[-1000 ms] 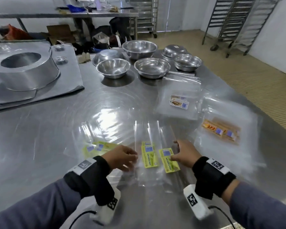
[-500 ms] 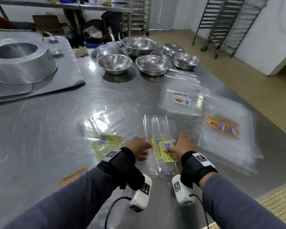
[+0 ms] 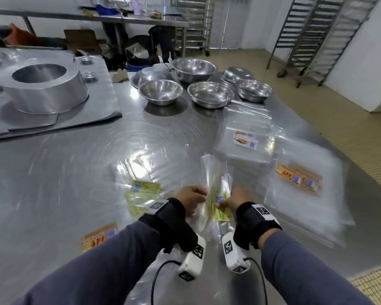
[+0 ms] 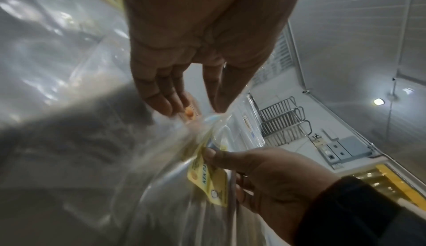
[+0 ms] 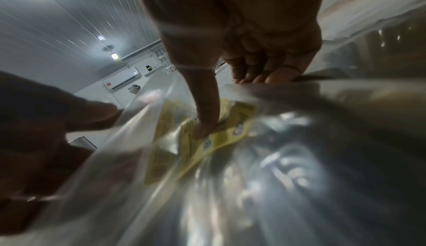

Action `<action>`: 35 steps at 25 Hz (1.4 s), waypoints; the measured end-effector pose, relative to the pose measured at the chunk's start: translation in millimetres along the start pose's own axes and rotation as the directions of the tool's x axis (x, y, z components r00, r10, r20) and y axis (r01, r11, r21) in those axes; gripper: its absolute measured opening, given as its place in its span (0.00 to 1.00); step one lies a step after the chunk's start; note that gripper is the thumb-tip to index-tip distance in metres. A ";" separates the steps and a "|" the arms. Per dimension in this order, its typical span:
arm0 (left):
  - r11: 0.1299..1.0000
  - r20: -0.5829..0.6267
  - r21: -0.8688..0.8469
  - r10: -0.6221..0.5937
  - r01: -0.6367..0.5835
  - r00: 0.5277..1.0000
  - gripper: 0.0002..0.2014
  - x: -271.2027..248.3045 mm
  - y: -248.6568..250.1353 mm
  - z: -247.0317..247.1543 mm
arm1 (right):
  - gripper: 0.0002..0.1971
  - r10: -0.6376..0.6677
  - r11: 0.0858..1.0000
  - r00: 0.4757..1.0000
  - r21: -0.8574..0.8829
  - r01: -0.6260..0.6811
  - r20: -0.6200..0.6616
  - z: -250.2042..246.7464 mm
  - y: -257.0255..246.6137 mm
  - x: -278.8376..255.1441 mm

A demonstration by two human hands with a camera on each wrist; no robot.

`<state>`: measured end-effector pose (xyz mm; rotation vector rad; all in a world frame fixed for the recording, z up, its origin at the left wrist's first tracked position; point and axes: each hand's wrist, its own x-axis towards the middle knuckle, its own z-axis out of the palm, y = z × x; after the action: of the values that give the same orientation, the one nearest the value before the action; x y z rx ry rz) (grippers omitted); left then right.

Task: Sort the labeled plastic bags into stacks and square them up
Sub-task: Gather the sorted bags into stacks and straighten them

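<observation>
Clear bags with yellow labels [image 3: 217, 194] stand bunched on edge on the steel table [image 3: 75, 172], near its front edge; right hand [image 3: 233, 200] pinches them, thumb on a label; left hand [image 3: 190, 198] flanks them, fingers straight, together.

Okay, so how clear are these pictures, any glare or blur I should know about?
Head view: ceiling light glares in swirls off the steel table; the yellow-labelled bags between both hands smear with motion. Left wrist view: sharp on the right hand, foreground plastic blurred. Right wrist view: dim, heavily blurred, lamp flare top left.
</observation>
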<state>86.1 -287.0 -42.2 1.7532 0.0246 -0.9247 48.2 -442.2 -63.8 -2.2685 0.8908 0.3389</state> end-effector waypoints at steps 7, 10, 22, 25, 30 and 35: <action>0.997 -0.142 -0.023 0.065 -0.069 0.988 0.14 13.0 -9.6 9.7 | 0.26 -0.093 0.996 0.995 0.017 0.093 0.018 -11.3 12.8 6.2; 0.982 -0.186 -0.104 0.138 -0.159 0.973 0.11 13.4 -10.9 10.8 | 0.22 -0.121 0.982 0.993 0.144 0.119 0.007 -15.7 17.0 9.8; 0.820 -0.497 -0.397 0.185 -0.412 0.848 0.19 -53.8 -43.9 -83.2 | 0.12 -0.400 0.744 0.897 0.639 0.197 0.190 25.2 -66.6 -5.3; 0.845 -0.672 -0.332 0.100 -0.419 0.734 0.21 -81.6 -79.7 -137.8 | 0.11 -0.514 0.802 0.848 0.422 0.423 0.127 40.0 -93.2 -0.3; 0.900 -0.749 -0.336 -0.077 -0.277 0.658 0.23 -111.1 -141.8 -195.2 | 0.27 -0.566 0.814 0.802 -0.029 0.581 0.188 65.6 -133.6 -7.9; 0.895 -0.751 -0.361 -0.112 -0.262 0.651 0.21 -117.4 -160.6 -203.9 | 0.29 -0.540 0.702 0.809 -0.405 0.586 0.233 82.9 -150.4 -15.7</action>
<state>48.8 -7.6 -82.5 1.5624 0.6629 -0.0230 139.1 -296.9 -44.3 -2.7942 0.0062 0.4001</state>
